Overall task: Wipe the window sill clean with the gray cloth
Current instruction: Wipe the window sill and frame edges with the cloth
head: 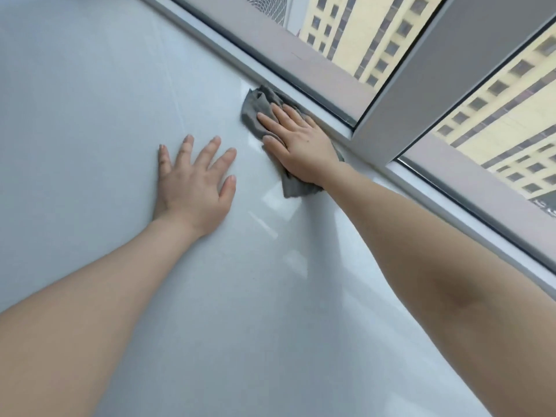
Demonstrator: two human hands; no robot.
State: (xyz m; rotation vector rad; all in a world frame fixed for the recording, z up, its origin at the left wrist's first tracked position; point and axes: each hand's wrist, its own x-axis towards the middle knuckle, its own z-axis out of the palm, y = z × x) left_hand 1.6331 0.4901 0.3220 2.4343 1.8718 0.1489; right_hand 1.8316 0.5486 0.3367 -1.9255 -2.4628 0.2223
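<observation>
The wide pale grey window sill point(99, 94) fills most of the view. A crumpled gray cloth point(255, 111) lies on it against the base of the window frame. My right hand point(301, 145) presses flat on the cloth with fingers spread, covering its middle; cloth sticks out beyond the fingertips and below the palm. My left hand point(195, 179) rests flat on the bare sill to the left of the cloth, fingers apart, holding nothing.
The grey window frame point(301, 64) runs diagonally from the top middle to the right edge, with an upright mullion point(436, 67) just right of the cloth. Yellow buildings point(370, 28) show through the glass. Bright reflections lie on the sill below my right hand.
</observation>
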